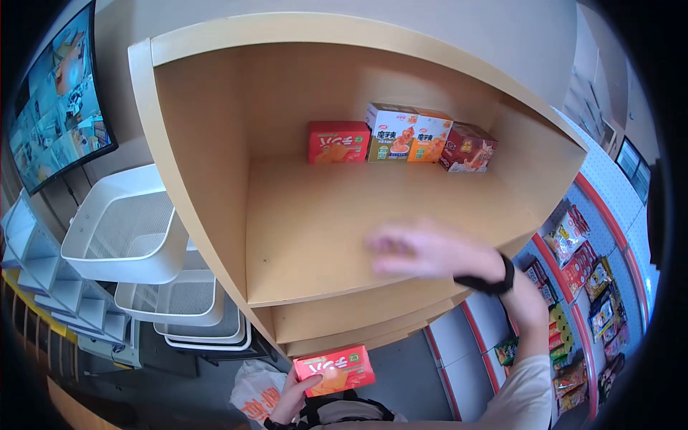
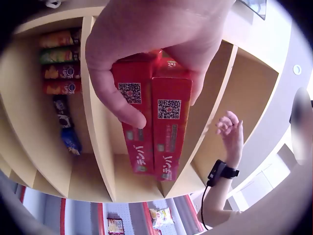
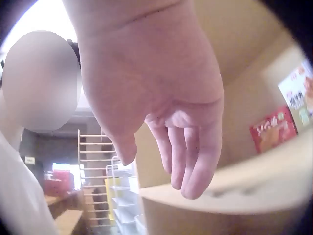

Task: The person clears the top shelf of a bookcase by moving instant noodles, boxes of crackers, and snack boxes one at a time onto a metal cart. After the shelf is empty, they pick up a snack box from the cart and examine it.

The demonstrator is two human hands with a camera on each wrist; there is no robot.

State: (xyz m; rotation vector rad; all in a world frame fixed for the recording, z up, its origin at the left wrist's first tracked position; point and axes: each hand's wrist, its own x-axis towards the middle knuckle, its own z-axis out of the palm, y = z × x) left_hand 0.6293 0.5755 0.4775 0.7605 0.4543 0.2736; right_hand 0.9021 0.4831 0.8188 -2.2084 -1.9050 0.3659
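My left hand (image 1: pixel 288 401) grips two red snack boxes (image 1: pixel 335 370) low in front of the shelf unit. The left wrist view shows the pair of boxes (image 2: pixel 168 117) side by side, with fingers and thumb around them. Over the upper shelf board (image 1: pixel 308 244), my right hand (image 1: pixel 423 247) is blurred and holds nothing. Its fingers (image 3: pixel 200 161) hang loosely bent in the right wrist view. At the back of that shelf stands another red box (image 1: pixel 339 142). Beside it are a white box (image 1: pixel 390 132), an orange box (image 1: pixel 430 136) and a dark red box (image 1: pixel 469 147).
White mesh baskets (image 1: pixel 129 229) stand stacked left of the shelf unit, below a wall screen (image 1: pixel 61 100). A plastic bag (image 1: pixel 256 387) lies on the floor near my left hand. Racks of packaged snacks (image 1: pixel 580 269) run along the right. Lower boards (image 1: pixel 358 315) lie beneath the upper shelf.
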